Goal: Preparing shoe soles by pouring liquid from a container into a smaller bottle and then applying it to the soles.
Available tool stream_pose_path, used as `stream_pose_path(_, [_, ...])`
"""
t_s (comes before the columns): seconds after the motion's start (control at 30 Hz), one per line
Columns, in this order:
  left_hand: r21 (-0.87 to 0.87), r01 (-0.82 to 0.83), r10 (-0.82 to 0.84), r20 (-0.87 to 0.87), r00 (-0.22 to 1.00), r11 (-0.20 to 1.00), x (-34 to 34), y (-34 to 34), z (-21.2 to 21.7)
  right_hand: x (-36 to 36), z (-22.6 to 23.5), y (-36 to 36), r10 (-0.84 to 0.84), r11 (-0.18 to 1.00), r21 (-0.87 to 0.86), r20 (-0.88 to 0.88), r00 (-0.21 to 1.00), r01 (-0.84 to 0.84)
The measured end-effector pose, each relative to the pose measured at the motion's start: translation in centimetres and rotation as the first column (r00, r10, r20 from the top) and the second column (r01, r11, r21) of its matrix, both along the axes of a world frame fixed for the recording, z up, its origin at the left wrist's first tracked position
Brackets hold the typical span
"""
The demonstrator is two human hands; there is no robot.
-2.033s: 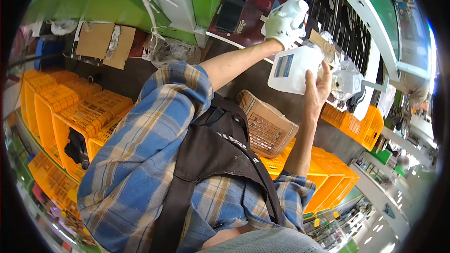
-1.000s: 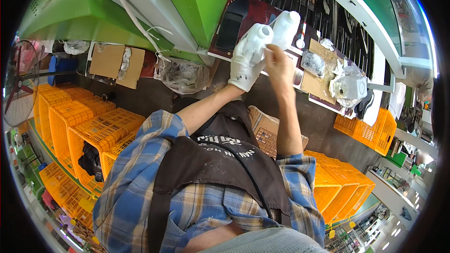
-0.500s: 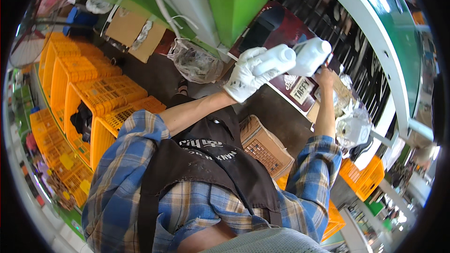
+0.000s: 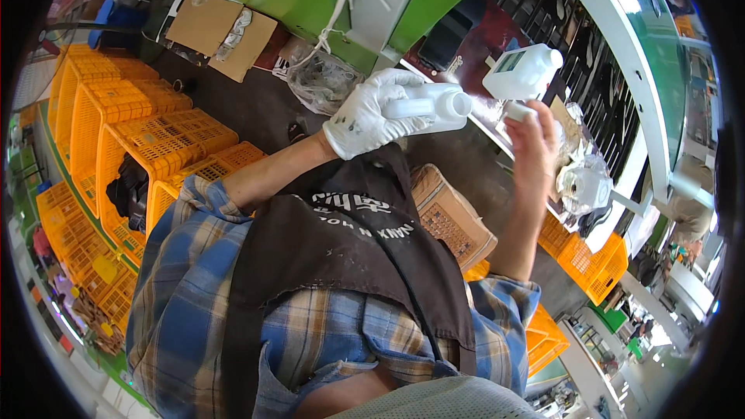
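My left hand [image 4: 369,115], in a smudged white glove, grips a translucent white plastic jug [image 4: 446,109] by its handle side. The jug is tilted, its neck pointing right, with no cap visible on it. My bare right hand [image 4: 534,143] is a short way to the right of that neck. Between its fingertips is a white bottle cap [image 4: 518,112], partly blurred. A second white jug [image 4: 528,71] with a green label lies tilted on the dark red sheet [image 4: 490,35] on the bench, just beyond my right hand and apart from it.
A dark phone-like slab [image 4: 445,40] lies on the bench beside rows of dark metal strips [image 4: 574,23]. Crumpled clear plastic [image 4: 583,186] sits at the bench's near end. Orange crates [image 4: 167,128] are stacked at left; a cardboard box [image 4: 454,217] stands below the bench.
My left hand has drawn its jug down and left, away from the other jug. My right hand has moved nearer, now showing the white cap in its fingers.
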State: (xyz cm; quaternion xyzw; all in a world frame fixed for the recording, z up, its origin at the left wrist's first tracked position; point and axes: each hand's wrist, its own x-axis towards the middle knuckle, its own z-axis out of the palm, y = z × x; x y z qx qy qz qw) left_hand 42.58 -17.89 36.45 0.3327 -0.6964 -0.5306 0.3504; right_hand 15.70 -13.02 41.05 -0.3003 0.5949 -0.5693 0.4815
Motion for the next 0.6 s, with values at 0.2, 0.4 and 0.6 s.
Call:
stream_pose_path(0.2, [0.357, -0.060, 0.155, -0.244, 0.957, 0.932, 5.9, 1.8, -0.8, 12.3, -1.6, -1.0, 0.258, 0.951, -0.208, 0.122, 0.958, -0.230])
stream_pose_path(0.4, [-0.099, -0.209, 0.211, 0.007, 0.978, 0.973, 15.0, 2.5, -0.9, 20.2, -2.1, -1.9, 0.440, 0.880, -0.176, -0.051, 0.897, -0.441])
stream_pose_path(0.6, [0.078, -0.438, 0.444, -0.120, 0.888, 0.896, 22.8, 4.2, -1.4, 27.9, -1.9, -4.5, 0.640, 0.739, -0.069, -0.239, 0.730, -0.670])
